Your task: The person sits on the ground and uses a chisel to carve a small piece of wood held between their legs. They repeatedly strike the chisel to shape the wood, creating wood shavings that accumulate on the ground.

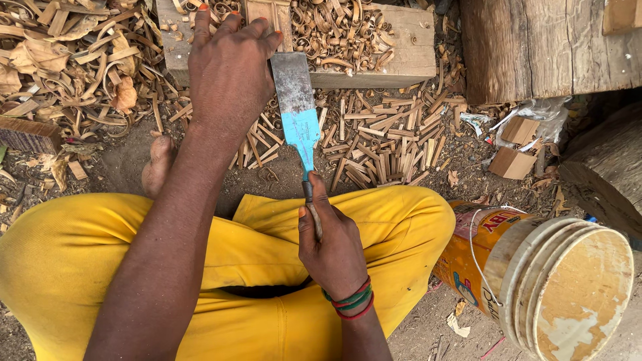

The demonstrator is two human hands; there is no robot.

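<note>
Broad blue-painted chisel (298,113), blade possibly on block.

One view only, head-mounted, nothing shared with a second camera. Looks steeply down over crossed legs in yellow trousers (221,267) onto the ground ahead. Close range: forearms fill the lower half. Left hand (231,73) at 12 o'clock, right hand (334,247) near centre toward 6, broad chisel (297,113) between them. Wooden block (401,47) along the top edge; upturned bucket (555,281) at 4 o'clock; log (535,40) at 2 o'clock.
</note>
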